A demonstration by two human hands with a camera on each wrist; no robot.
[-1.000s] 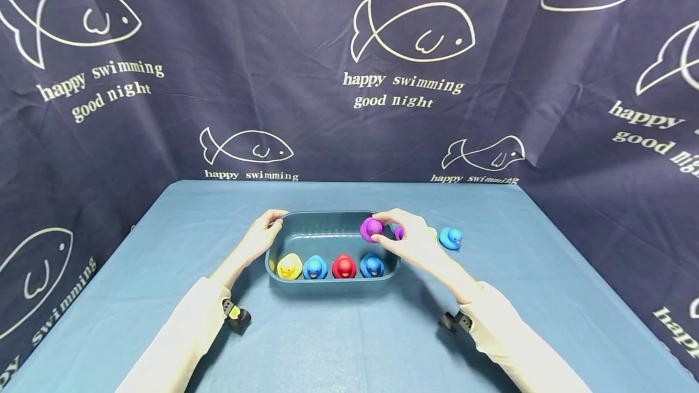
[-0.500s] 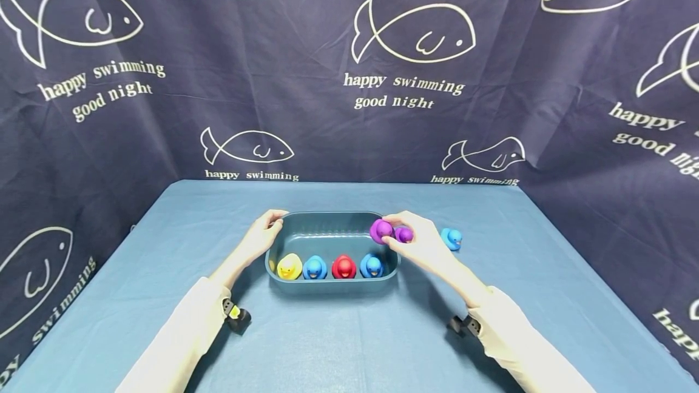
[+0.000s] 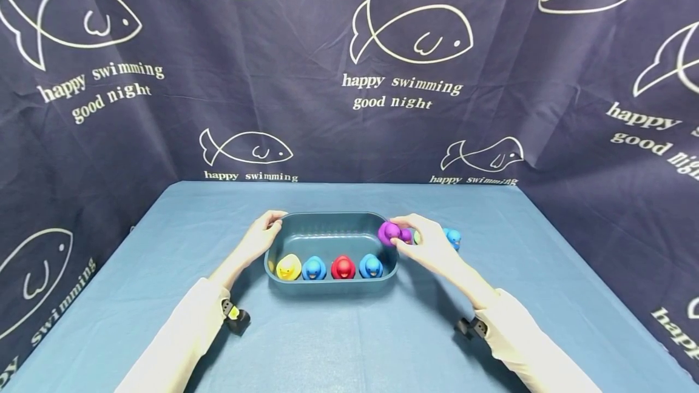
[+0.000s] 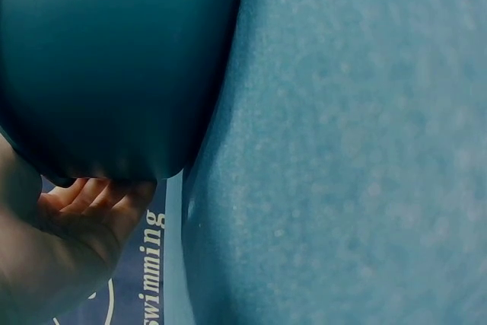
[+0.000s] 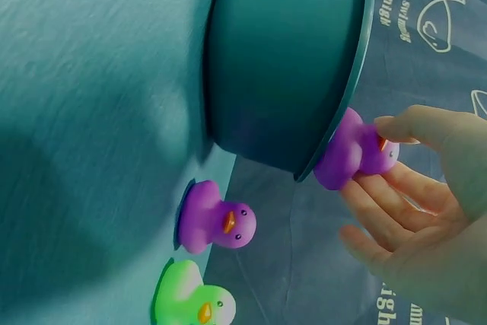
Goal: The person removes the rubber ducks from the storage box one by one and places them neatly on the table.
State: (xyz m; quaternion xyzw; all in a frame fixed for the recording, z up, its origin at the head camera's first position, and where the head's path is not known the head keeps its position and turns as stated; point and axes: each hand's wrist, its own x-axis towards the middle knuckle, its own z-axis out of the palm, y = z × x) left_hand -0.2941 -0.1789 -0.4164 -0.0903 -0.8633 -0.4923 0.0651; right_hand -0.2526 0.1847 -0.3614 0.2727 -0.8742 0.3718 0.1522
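My left hand (image 3: pixel 261 234) grips the back left corner of a dark teal plastic tub (image 3: pixel 333 287); in the left wrist view its fingers (image 4: pixel 99 207) lie behind the wall. A yellow duck (image 3: pixel 289 267), a blue duck (image 3: pixel 314 268), a red duck (image 3: pixel 343 267) and another blue duck (image 3: pixel 371 266) line the tub's front side inside. Between thumb and fingers my right hand (image 3: pixel 428 244) pinches a purple rubber duck (image 3: pixel 388 233). It is held level with the tub's right rim, seen up close in the right wrist view (image 5: pixel 342 154).
On the cloth right of the tub sit a second purple duck (image 5: pixel 199 217) and a green duck (image 5: pixel 190 298), mostly hidden by my right hand in the head view. A blue duck (image 3: pixel 452 238) sits farther right. Printed dark fabric (image 3: pixel 327 77) hangs behind the table.
My right hand has moved right with the purple duck, from over the tub's inside to its right rim. My left hand has kept its place on the tub.
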